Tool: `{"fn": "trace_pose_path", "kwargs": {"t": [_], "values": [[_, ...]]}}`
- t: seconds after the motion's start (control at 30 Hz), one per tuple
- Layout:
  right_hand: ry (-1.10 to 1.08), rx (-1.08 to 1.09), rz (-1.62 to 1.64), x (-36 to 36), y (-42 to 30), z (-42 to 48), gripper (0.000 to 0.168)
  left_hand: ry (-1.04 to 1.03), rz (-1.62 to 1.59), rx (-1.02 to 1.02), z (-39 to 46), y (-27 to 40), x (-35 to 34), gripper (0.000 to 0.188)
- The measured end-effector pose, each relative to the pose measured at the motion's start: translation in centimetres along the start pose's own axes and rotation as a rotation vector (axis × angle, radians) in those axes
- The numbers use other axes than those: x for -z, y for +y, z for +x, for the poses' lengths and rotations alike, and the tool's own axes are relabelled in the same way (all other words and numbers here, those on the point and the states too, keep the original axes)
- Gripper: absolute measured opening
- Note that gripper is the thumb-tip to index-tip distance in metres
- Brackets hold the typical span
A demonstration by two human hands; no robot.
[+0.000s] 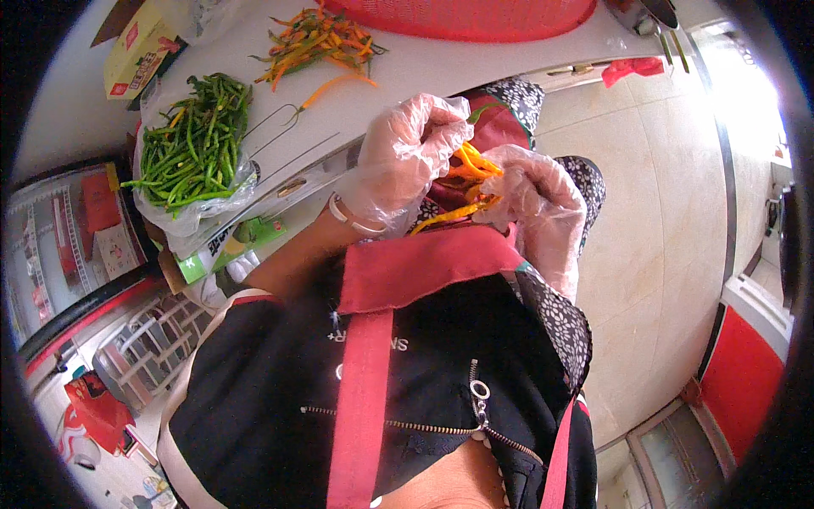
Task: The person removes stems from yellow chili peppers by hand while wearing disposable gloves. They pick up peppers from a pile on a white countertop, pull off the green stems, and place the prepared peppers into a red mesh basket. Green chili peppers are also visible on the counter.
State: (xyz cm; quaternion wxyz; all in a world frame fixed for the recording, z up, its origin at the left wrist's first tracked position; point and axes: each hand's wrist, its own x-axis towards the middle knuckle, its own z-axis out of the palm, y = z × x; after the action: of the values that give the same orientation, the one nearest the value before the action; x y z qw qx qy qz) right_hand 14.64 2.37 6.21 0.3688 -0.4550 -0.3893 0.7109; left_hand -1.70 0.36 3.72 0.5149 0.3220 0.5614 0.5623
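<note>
Both my hands wear clear plastic gloves and meet over my lap. Several orange-yellow chili peppers (474, 164) stick out between them. My right hand (540, 191) grips these peppers, and one long pepper (445, 217) points left below its fingers. My left hand (420, 137) has its fingertips pinched together at the upper end of the bunch. A green strip (488, 109), perhaps a stem or a green pepper, shows beside those fingertips. What lies inside the left fingers is partly hidden.
On the white table (407, 63) lie a pile of orange and green chili peppers (324, 41), a single orange pepper (334, 88) and a plastic bag (172, 219) heaped with green peppers (197, 146). A red plastic basket (470, 19) stands farther back. A yellow box (141, 54) is at left.
</note>
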Motion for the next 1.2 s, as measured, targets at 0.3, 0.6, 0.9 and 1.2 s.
{"fn": "trace_pose_path", "kwargs": {"t": [0.3, 0.6, 0.9, 1.2], "values": [[0.002, -0.083, -0.102, -0.1, -0.2, 0.0, 0.018, -0.008, 0.196, -0.229, -0.2, -1.9, -0.8, 0.019], [0.008, -0.074, -0.060, -0.3, 0.1, -0.1, 0.018, 0.003, 0.489, -0.468, -0.1, -1.5, -0.6, 0.015], [0.053, -0.101, -0.060, -0.8, 0.2, -0.1, 0.015, 0.002, 0.834, -0.838, -0.1, -1.6, -0.4, 0.018], [0.094, -0.027, -0.026, -0.6, 0.7, 0.1, 0.014, -0.042, 0.643, -0.314, -0.5, -2.0, -0.5, 0.019]]}}
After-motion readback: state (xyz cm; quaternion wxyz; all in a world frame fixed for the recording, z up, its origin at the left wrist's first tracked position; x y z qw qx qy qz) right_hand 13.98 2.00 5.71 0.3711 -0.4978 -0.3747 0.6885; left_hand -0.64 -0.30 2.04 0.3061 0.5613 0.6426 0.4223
